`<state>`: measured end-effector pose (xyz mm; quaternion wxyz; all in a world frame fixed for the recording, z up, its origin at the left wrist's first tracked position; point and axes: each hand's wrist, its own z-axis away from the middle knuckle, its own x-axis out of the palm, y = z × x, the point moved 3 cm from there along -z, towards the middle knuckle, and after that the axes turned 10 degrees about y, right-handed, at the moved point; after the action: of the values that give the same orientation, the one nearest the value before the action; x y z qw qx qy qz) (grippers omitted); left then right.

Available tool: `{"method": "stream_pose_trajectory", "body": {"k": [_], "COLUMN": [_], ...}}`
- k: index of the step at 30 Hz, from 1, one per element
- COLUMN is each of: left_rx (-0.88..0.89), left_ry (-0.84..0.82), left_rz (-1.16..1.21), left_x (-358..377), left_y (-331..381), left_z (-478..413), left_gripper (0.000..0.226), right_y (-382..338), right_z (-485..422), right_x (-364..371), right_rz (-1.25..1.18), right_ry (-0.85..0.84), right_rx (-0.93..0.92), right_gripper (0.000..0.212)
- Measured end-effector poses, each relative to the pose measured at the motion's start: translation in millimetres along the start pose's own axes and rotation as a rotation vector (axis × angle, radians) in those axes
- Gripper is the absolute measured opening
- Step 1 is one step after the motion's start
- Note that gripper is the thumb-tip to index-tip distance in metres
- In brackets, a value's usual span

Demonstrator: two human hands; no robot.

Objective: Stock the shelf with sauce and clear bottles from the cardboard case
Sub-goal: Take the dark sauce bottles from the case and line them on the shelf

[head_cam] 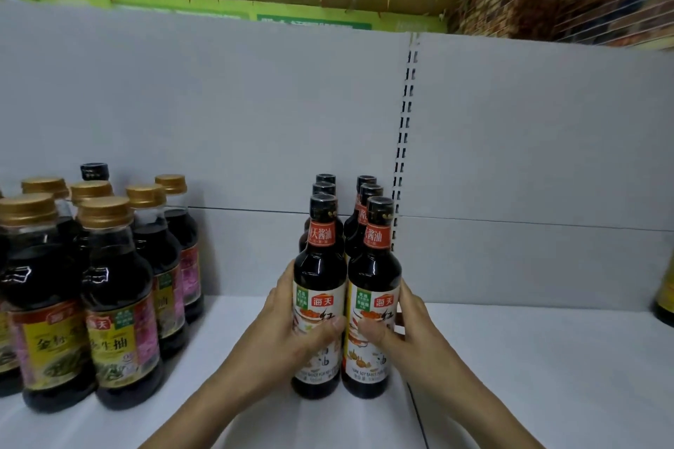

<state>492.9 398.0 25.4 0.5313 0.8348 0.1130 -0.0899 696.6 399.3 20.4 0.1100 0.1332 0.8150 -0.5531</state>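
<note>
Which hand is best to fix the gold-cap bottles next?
Probably left: the left hand, gripping the left front bottle, is nearer the gold-cap bottles; the right hand grips the right front bottle.

glossy dark sauce bottles (319,288), paper labels, matt white shelf (529,357)

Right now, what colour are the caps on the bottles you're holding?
Black caps, clearest in the head view.

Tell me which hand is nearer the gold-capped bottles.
Left. The left hand grips the front-left black-capped bottle, on the side facing the gold-capped bottles; the right hand grips the front-right bottle, beyond both rows.
</note>
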Motion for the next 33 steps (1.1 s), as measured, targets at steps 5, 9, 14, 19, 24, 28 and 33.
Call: {"method": "stream_pose_trajectory", "body": {"k": [5, 9, 14, 19, 24, 28, 33], "left_rx": [0.037, 0.033, 0.022, -0.11, -0.471, -0.638, -0.613], "left_ry": [-0.034, -0.049, -0.069, -0.066, 0.021, 0.114, 0.168], "left_rz": [0.007, -0.014, -0.021, 0.097, 0.378, 0.477, 0.493], "left_x": [0.2, -3.2, -4.8, -9.3, 4.0, 18.9, 23.4], "left_y": [2.9, 3.8, 4.5, -5.7, -31.9, -33.6, -27.2], "left_z": [-1.3, -2.7, -2.9, -7.2, -26.6, -33.5, -30.4], "left_gripper": [0.074, 0.076, 0.08, 0.072, 0.089, 0.084, 0.066], "right_y": [4.0, 7.6, 9.8, 12.4, 22.1, 47.3, 57.0], "right_z": [-3.7, -3.9, -4.0, -22.1, -30.8, -48.3, -59.5], "right_x": [4.3, 6.0, 6.3, -7.6, -5.3, 13.0, 23.8], "right_rz": [-0.003, -0.023, -0.039, -0.085, -0.259, -0.422, -0.478], "right_ry": [0.028, 0.028, 0.008, 0.016, 0.131, 0.108, 0.038], "right_rx": [-0.005, -0.014, 0.0, 0.099, 0.255, 0.408, 0.459], "right_gripper": [0.087, 0.095, 0.091, 0.087, 0.083, 0.106, 0.08]}}
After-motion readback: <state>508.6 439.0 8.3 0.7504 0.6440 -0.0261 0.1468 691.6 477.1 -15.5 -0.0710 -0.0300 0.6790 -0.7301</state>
